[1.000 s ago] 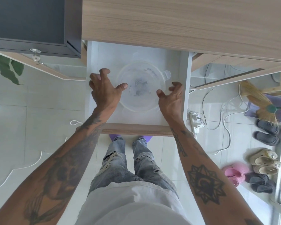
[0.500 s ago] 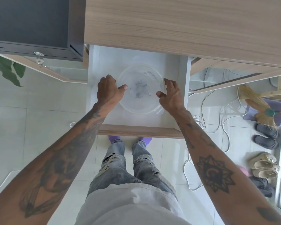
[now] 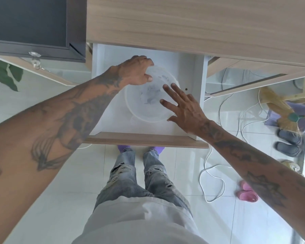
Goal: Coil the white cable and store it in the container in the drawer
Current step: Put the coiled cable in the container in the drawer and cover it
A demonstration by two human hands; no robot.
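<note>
A round translucent container (image 3: 148, 113) sits in the open white drawer (image 3: 111, 118). My left hand (image 3: 136, 71) grips the far left edge of its clear lid (image 3: 159, 80), which looks tilted up on that side. My right hand (image 3: 185, 108) lies on the container's right side with its fingers spread flat over the lid and holds nothing. The white cable (image 3: 205, 163) trails in loose loops on the tiled floor to the right of the drawer, away from both hands.
A wooden countertop (image 3: 183, 23) overhangs the back of the drawer. A dark cabinet (image 3: 28, 23) is at the upper left, above a plant (image 3: 5, 74). A broom (image 3: 278, 110), grey shoes (image 3: 287, 138) and pink slippers (image 3: 246, 192) lie on the floor at right.
My left hand has moved from the container's left side to its far left edge and taken hold of the lid. My right hand has opened flat over the right side.
</note>
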